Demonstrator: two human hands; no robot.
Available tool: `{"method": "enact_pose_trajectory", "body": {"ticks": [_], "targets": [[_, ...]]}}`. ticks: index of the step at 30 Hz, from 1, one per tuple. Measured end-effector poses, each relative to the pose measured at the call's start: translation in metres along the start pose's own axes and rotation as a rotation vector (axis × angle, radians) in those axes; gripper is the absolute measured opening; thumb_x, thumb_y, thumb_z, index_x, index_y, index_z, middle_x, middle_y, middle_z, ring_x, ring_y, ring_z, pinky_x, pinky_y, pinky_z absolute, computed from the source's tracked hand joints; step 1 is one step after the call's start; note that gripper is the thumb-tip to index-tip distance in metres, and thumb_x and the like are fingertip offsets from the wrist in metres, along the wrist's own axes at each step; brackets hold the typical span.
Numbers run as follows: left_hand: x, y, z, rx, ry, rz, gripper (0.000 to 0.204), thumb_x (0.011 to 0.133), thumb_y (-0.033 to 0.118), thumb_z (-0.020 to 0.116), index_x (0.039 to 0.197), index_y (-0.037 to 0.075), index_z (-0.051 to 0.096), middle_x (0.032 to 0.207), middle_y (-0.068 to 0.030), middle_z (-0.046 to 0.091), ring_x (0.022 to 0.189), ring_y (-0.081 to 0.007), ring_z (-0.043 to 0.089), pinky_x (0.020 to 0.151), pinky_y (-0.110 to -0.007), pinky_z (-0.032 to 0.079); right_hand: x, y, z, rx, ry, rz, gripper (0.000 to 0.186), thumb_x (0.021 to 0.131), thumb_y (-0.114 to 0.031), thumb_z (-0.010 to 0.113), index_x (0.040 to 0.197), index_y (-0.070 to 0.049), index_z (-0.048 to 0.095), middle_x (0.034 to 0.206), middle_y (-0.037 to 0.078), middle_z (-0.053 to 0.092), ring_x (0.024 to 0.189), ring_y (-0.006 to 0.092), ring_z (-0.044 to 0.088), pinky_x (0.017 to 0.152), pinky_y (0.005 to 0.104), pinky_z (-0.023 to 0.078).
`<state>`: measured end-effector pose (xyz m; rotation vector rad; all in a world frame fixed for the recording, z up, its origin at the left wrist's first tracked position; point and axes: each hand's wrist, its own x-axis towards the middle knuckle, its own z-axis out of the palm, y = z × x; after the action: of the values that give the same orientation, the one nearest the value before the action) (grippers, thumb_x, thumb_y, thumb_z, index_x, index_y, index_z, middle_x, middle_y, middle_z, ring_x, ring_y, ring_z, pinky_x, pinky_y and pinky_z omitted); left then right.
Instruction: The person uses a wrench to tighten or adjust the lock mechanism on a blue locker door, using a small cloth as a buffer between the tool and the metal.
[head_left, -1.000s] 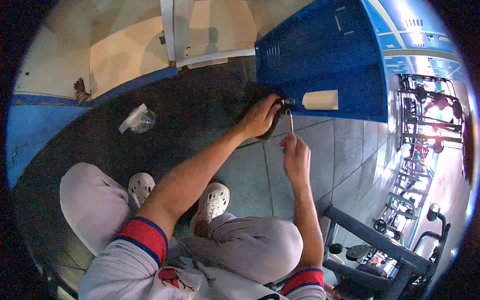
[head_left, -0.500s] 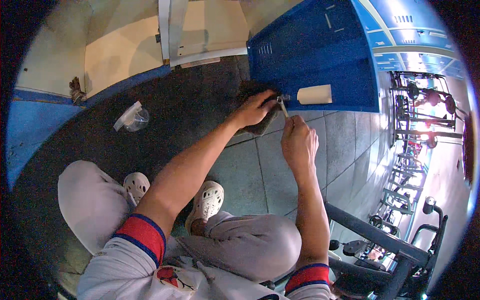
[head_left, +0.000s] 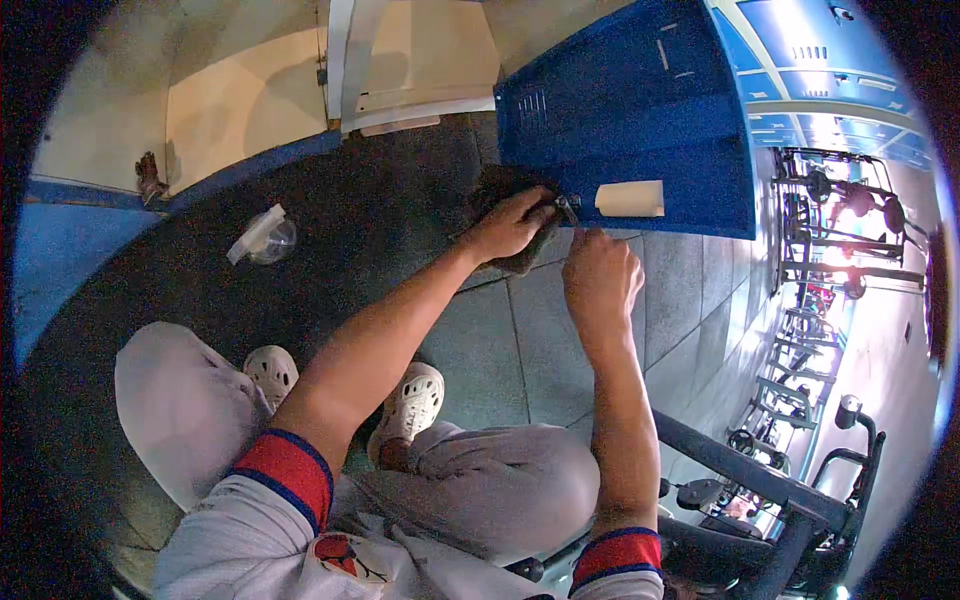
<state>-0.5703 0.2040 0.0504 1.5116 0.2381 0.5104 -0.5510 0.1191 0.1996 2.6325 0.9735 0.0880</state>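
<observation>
I squat before a blue locker door [head_left: 640, 110]. My left hand [head_left: 510, 225] is closed around a small metal lock [head_left: 568, 207] at the door's lower edge, with a dark cloth [head_left: 492, 186] bunched under its fingers. My right hand [head_left: 600, 278] is a fist just below the lock, its fingertips pinched on a thin metal tool that points up at the lock; the tool itself is almost hidden by the fingers. A pale rectangular label [head_left: 630, 198] sits on the door just right of the lock.
A lidded clear plastic cup [head_left: 262, 238] lies on the dark floor to my left. My feet in white clogs [head_left: 410, 398] are below my arms. Gym machines [head_left: 830, 250] and a black steel frame [head_left: 760, 470] stand to the right. A white door frame [head_left: 350, 60] is behind.
My right hand has risen from below the door up to the lock, and the thin tool once seen sticking up is now covered by its fingers. My left hand stays on the lock.
</observation>
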Motion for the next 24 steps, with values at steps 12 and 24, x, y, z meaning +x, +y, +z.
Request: {"method": "enact_pose_trajectory", "body": {"ticks": [12, 24], "targets": [[0.001, 0.001, 0.011, 0.043, 0.104, 0.114, 0.017, 0.089, 0.015, 0.044, 0.094, -0.001, 0.049, 0.088, -0.0203, 0.054, 0.086, -0.0373, 0.052, 0.076, -0.041, 0.041, -0.006, 0.008, 0.033, 0.27, 0.086, 0.139, 0.039, 0.09, -0.032, 0.04, 0.073, -0.002, 0.059, 0.068, 0.025, 0.06, 0.068, 0.0408, 0.06, 0.061, 0.0495, 0.046], [-0.007, -0.007, 0.017, 0.105, 0.239, 0.136, 0.016, 0.09, 0.014, 0.041, 0.099, 0.002, 0.047, 0.091, -0.0232, 0.053, 0.086, -0.0402, 0.052, 0.075, -0.044, 0.04, -0.004, 0.006, 0.062, 0.518, 0.048, 0.083, 0.046, 0.093, -0.03, 0.035, 0.07, 0.002, 0.059, 0.068, 0.028, 0.056, 0.065, 0.0462, 0.055, 0.058, 0.0519, 0.041]]}}
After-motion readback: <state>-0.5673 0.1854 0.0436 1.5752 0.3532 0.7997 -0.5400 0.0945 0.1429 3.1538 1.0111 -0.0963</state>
